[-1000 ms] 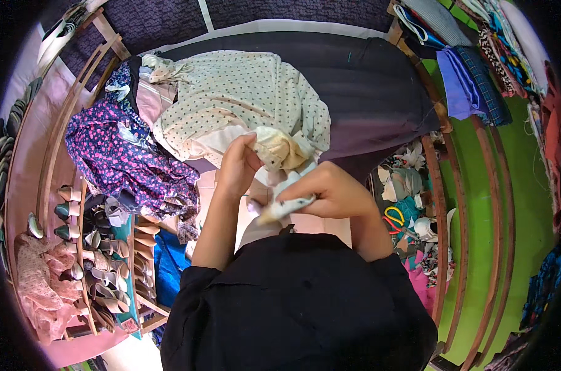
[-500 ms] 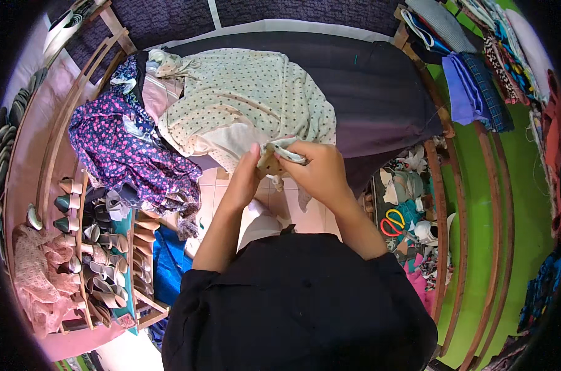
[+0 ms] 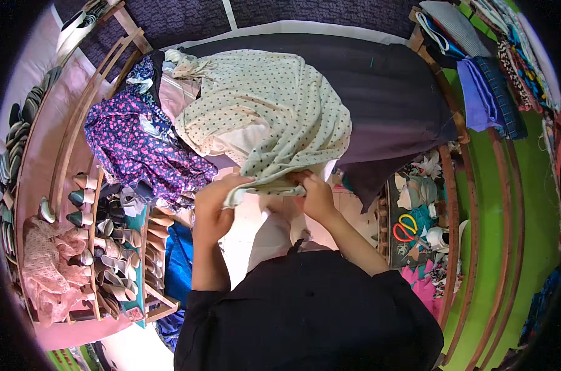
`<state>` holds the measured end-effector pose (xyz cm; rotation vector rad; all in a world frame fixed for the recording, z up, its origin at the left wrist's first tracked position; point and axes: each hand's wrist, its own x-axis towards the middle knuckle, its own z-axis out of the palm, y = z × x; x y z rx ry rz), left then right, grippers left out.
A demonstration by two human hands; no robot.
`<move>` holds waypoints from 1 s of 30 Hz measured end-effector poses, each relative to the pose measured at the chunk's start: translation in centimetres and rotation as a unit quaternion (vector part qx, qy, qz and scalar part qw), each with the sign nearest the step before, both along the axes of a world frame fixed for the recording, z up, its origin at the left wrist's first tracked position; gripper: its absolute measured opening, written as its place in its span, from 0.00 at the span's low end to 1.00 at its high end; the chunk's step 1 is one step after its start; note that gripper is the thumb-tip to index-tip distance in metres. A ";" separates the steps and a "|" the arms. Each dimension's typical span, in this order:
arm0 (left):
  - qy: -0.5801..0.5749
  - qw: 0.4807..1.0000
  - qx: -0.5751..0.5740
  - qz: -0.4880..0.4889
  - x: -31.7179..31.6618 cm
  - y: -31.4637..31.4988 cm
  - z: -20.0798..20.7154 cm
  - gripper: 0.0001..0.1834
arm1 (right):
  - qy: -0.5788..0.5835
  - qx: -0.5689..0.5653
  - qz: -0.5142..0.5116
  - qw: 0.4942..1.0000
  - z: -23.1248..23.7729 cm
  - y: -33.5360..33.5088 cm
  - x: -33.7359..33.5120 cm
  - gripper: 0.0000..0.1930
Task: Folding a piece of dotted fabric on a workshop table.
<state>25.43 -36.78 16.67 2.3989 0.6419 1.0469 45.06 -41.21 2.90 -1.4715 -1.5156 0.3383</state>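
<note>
since the earlier frame our hands have dropped lower in the picture and spread a little apart, and the small bundled piece and the pale slim object that our right hand held then are no longer in view; the cloth has slid further toward us.

we now grip the near edge of the cream dotted fabric [image 3: 274, 111] with both hands, just below the centre of the frame. our left hand [image 3: 215, 204] has its fingers curled shut over a fold of that edge, thumb on top. our right hand [image 3: 314, 195] pinches the same edge, fingers closed together on the cloth. the two hands sit near each other, with a short stretch of hem between them.

the fabric lies heaped across the dark table cover [image 3: 392, 93], in the upper middle of the frame. its long axis runs from upper left down to the lower centre, and its near end points at our hands.

touching it on the left is a dark blue floral garment [image 3: 132, 148]. scissors with red and yellow handles [image 3: 405, 226] lie at right of centre, well apart from our hands. rows of sandals [image 3: 110, 247] fill a wooden rack at lower left.
</note>
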 end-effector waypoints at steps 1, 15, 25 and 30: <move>-0.022 0.999 0.034 0.018 -0.3 0.1 0.5 0.17 | -0.016 -0.034 -0.011 0.999 -1.5 0.0 0.1 0.20; -0.327 0.937 0.075 0.102 -8.6 4.4 7.5 0.17 | 0.013 -0.181 -0.098 0.979 -13.7 -1.8 1.0 0.24; -0.240 0.968 0.017 0.071 -10.5 0.7 12.5 0.13 | 0.257 -0.016 0.025 0.966 -3.8 5.5 -11.2 0.28; -0.185 0.982 0.004 0.040 -9.3 -1.4 14.6 0.15 | 0.143 0.099 -0.193 0.966 -0.9 8.5 -15.0 0.29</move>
